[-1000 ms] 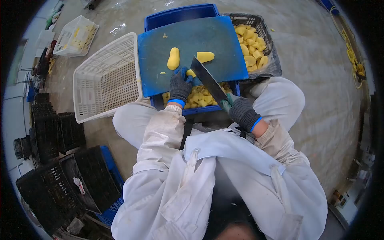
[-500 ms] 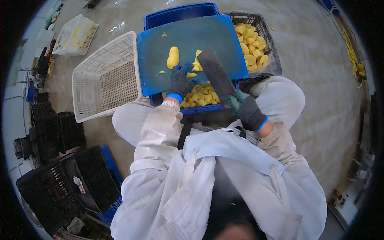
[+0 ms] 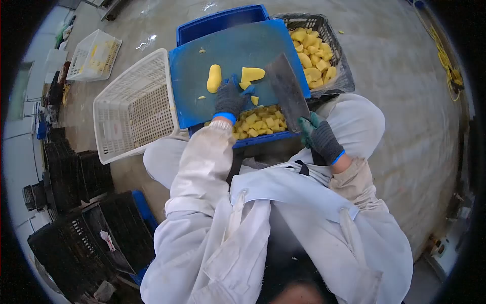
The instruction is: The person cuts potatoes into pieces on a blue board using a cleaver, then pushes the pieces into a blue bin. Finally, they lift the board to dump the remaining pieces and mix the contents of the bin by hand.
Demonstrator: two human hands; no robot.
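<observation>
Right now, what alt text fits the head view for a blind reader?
A gloved right hand holds a cleaver over a blue board while the left hand rests by cut potato. A peeled potato lies beside it; chunks fill the crate beneath and a black basket at right.

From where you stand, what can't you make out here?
Head view:
- the blue crate: mostly covered by the board.
- the knife handle: hidden in the right hand.
- what the left hand presses: under its glove.
- the black crates at lower left: dark, cut off by the lens edge.
</observation>
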